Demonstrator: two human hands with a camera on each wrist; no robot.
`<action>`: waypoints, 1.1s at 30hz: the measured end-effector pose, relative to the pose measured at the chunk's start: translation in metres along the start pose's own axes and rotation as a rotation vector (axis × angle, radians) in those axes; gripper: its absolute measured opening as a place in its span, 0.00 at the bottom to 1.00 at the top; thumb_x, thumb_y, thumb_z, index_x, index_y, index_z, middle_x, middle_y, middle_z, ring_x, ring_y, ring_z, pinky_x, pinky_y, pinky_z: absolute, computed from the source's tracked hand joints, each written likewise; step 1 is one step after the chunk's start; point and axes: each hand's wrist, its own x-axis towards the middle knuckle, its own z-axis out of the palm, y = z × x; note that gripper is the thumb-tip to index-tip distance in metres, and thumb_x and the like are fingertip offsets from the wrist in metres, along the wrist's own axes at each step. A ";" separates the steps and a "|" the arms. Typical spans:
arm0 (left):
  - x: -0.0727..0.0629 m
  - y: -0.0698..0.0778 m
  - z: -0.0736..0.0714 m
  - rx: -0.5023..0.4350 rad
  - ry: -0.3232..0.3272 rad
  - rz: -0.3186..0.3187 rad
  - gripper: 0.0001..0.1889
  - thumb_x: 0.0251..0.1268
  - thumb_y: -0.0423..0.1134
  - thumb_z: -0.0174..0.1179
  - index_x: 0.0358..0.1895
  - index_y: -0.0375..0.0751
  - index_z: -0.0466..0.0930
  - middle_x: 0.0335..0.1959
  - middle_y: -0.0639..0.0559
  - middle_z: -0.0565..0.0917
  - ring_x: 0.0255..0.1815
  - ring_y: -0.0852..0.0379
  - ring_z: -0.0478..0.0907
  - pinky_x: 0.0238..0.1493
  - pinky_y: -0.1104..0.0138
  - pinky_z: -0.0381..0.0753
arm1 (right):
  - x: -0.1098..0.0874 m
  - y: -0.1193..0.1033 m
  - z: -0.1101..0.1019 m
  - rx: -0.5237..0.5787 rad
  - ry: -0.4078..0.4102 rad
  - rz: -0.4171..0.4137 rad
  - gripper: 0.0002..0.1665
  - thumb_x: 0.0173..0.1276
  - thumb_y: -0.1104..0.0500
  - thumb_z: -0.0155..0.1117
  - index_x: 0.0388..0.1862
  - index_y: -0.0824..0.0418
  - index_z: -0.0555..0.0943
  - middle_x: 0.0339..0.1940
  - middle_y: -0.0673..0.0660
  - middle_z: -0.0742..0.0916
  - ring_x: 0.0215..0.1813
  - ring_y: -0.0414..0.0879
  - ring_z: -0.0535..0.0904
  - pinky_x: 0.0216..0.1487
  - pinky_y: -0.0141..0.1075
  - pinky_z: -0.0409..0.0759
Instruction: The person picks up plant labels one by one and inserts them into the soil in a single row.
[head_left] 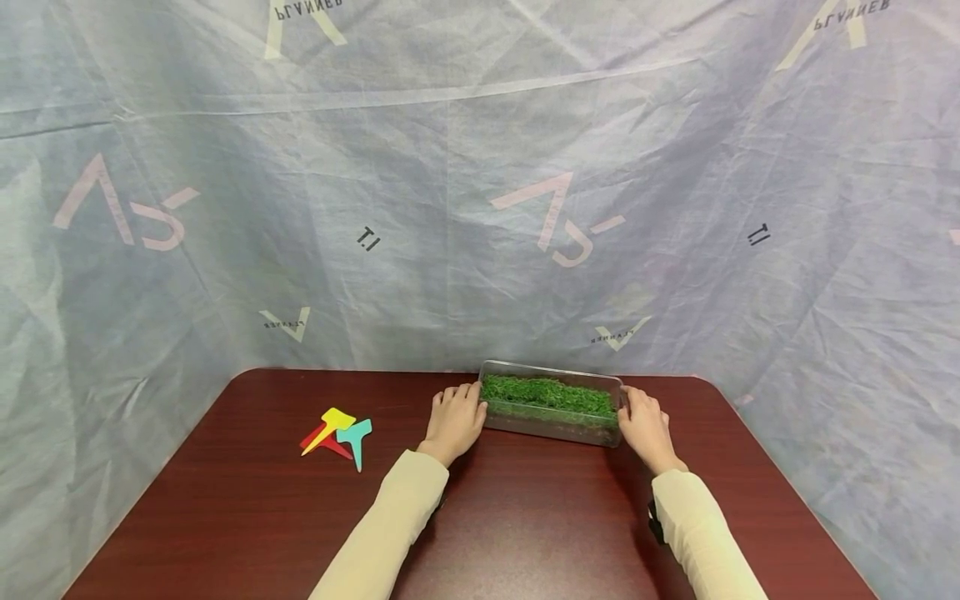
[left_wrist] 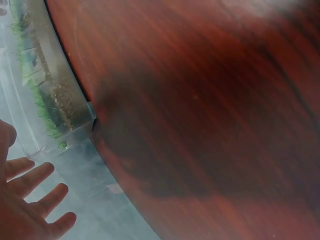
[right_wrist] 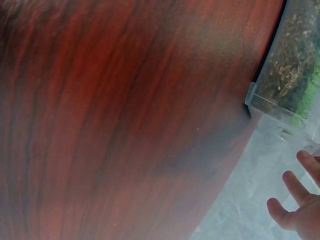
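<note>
A clear plastic box (head_left: 550, 423) with green grass-like turf (head_left: 551, 393) over brown material stands near the table's back edge, slightly angled. At its left end is my left hand (head_left: 456, 419), thumb and forefinger against the end, other fingers spread in the left wrist view. My right hand (head_left: 647, 425) touches the right end; its visible fingers (right_wrist: 295, 187) are spread and fairly straight in the right wrist view, the thumb hidden there. Left of the left hand lie three T-shaped plant labels: yellow (head_left: 332, 422), red (head_left: 339, 447) and turquoise (head_left: 356, 435), overlapping.
The dark red wood-grain table (head_left: 525, 517) has rounded back corners. Grey printed cloth (head_left: 442, 183) hangs behind it and along both sides, close to the back edge where the box stands.
</note>
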 end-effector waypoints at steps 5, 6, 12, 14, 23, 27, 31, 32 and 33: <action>-0.001 0.001 0.003 -0.003 0.004 0.000 0.23 0.71 0.47 0.44 0.64 0.41 0.64 0.58 0.45 0.73 0.57 0.43 0.70 0.58 0.49 0.66 | -0.001 0.001 0.000 0.002 -0.002 0.003 0.24 0.64 0.63 0.48 0.60 0.66 0.68 0.56 0.68 0.76 0.57 0.67 0.67 0.47 0.60 0.63; -0.001 0.001 0.003 -0.005 0.006 0.002 0.24 0.71 0.47 0.44 0.64 0.41 0.64 0.58 0.45 0.73 0.57 0.43 0.70 0.58 0.49 0.66 | -0.001 0.001 0.000 0.001 -0.004 0.003 0.24 0.64 0.63 0.48 0.60 0.66 0.68 0.56 0.68 0.75 0.57 0.67 0.67 0.47 0.60 0.63; -0.002 0.002 0.007 0.002 0.020 0.011 0.24 0.71 0.48 0.44 0.64 0.39 0.63 0.57 0.44 0.74 0.56 0.43 0.71 0.56 0.49 0.68 | -0.001 0.000 -0.001 0.003 -0.012 0.009 0.24 0.64 0.63 0.48 0.60 0.66 0.67 0.55 0.68 0.75 0.57 0.67 0.67 0.46 0.59 0.63; -0.002 0.002 0.008 0.014 0.024 0.009 0.24 0.71 0.48 0.43 0.65 0.39 0.63 0.56 0.44 0.75 0.55 0.44 0.72 0.55 0.50 0.69 | 0.000 0.000 -0.002 0.005 -0.016 0.010 0.24 0.64 0.63 0.49 0.60 0.66 0.67 0.56 0.68 0.75 0.58 0.67 0.67 0.46 0.59 0.63; -0.005 0.001 0.012 0.010 0.010 -0.001 0.26 0.70 0.48 0.44 0.67 0.41 0.60 0.57 0.44 0.73 0.55 0.44 0.72 0.54 0.51 0.70 | 0.000 -0.001 -0.002 0.003 -0.029 0.015 0.26 0.63 0.62 0.49 0.61 0.66 0.66 0.56 0.67 0.75 0.56 0.67 0.67 0.45 0.58 0.63; -0.006 0.002 0.011 0.015 0.007 -0.004 0.25 0.70 0.47 0.45 0.67 0.41 0.60 0.57 0.44 0.73 0.55 0.45 0.72 0.54 0.51 0.70 | -0.001 -0.001 -0.002 0.007 -0.032 0.013 0.26 0.63 0.63 0.49 0.61 0.66 0.66 0.54 0.67 0.75 0.55 0.67 0.67 0.44 0.58 0.63; -0.007 0.003 0.008 0.027 0.037 0.004 0.24 0.70 0.47 0.45 0.64 0.39 0.63 0.56 0.43 0.74 0.55 0.45 0.72 0.55 0.52 0.70 | -0.001 -0.002 -0.002 0.013 -0.050 0.006 0.26 0.63 0.63 0.48 0.61 0.66 0.66 0.55 0.68 0.74 0.56 0.67 0.67 0.45 0.59 0.62; -0.008 0.003 0.008 0.031 0.044 0.006 0.23 0.70 0.47 0.45 0.63 0.39 0.64 0.56 0.43 0.74 0.55 0.45 0.72 0.55 0.52 0.70 | -0.002 -0.002 -0.002 0.015 -0.055 0.004 0.26 0.64 0.63 0.48 0.62 0.66 0.65 0.57 0.68 0.74 0.56 0.67 0.66 0.46 0.59 0.62; -0.008 0.003 0.007 0.033 0.052 0.008 0.22 0.70 0.47 0.45 0.62 0.39 0.65 0.55 0.43 0.75 0.55 0.45 0.72 0.55 0.52 0.70 | -0.002 -0.002 -0.003 0.017 -0.061 0.003 0.26 0.64 0.63 0.48 0.62 0.66 0.65 0.57 0.68 0.74 0.57 0.67 0.66 0.46 0.59 0.62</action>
